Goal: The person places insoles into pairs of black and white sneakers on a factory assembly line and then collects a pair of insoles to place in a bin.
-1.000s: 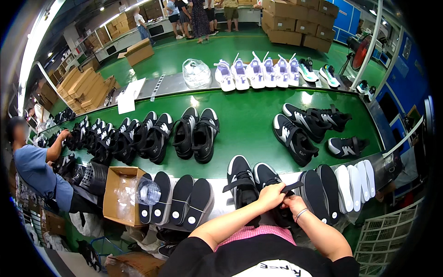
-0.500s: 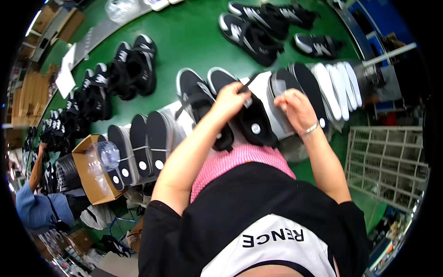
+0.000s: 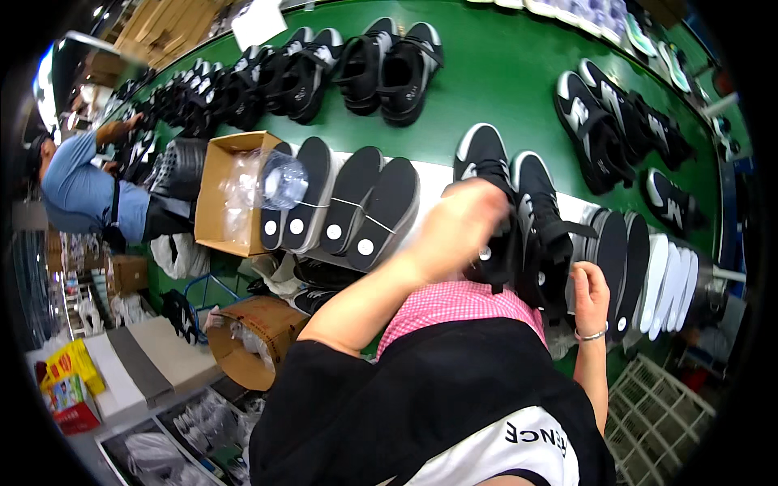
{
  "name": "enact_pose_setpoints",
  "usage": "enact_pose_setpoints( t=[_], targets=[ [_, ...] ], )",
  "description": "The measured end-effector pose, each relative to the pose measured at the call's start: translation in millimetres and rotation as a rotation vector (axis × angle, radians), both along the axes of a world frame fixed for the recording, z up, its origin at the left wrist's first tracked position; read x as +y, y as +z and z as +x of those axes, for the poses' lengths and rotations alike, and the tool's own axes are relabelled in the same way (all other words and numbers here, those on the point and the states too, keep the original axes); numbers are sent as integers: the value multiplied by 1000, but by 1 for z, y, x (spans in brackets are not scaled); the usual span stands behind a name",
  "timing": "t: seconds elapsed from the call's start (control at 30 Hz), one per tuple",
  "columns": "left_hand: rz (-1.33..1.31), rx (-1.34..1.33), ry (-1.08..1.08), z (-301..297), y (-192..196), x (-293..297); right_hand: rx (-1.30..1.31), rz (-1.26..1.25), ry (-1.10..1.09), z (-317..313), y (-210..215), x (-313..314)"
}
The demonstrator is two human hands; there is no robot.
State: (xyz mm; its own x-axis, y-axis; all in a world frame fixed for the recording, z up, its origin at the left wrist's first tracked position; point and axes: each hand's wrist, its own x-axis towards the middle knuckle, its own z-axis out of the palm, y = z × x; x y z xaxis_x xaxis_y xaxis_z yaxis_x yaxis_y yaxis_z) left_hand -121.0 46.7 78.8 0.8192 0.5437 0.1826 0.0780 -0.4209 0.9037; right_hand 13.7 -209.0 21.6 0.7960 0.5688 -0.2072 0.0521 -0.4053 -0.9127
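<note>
Two black sneakers with grey toe trim stand side by side in front of me, the left sneaker (image 3: 481,154) and the right sneaker (image 3: 535,188). My left hand (image 3: 466,223) is over the left sneaker's strap area, its fingers smeared by motion; what it touches cannot be made out. The right sneaker has a black strap (image 3: 559,233) sticking out to the side. My right hand (image 3: 592,296) is beside that sneaker's heel, fingers loosely bent and pointing up, with nothing visible in them. Right of it stand black insoles (image 3: 608,243) and white insoles (image 3: 660,279).
Bundled black insoles (image 3: 385,211) and a cardboard box (image 3: 212,194) with clear plastic lie to the left. More sneakers (image 3: 409,77) line the green table (image 3: 486,65), with others (image 3: 596,134) at the far right. A co-worker (image 3: 89,190) in blue is at the left.
The view has swung left, so the sneakers appear further right. My left hand has let go of the right sneaker's strap and crossed to the left sneaker. My right hand has come closer to me.
</note>
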Motion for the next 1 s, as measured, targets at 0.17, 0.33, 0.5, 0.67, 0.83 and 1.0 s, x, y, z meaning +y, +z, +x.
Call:
enact_pose_setpoints(
  t=[0.17,0.33,0.5,0.67,0.83,1.0],
  targets=[
    [619,137,1054,-124,4,135,99,-175,72,13,-46,-12],
    [874,150,899,-118,-7,104,72,-262,111,1,-37,43],
    [460,608,-31,20,-30,-29,38,-250,218,-2,-48,62],
    [417,845,-136,63,-59,-26,55,-237,568,27,-14,65],
    [516,715,-119,95,-64,29,-528,-234,273,113,-9,51],
    [633,648,96,162,-53,116,-861,-493,44,234,-30,82]
  ],
)
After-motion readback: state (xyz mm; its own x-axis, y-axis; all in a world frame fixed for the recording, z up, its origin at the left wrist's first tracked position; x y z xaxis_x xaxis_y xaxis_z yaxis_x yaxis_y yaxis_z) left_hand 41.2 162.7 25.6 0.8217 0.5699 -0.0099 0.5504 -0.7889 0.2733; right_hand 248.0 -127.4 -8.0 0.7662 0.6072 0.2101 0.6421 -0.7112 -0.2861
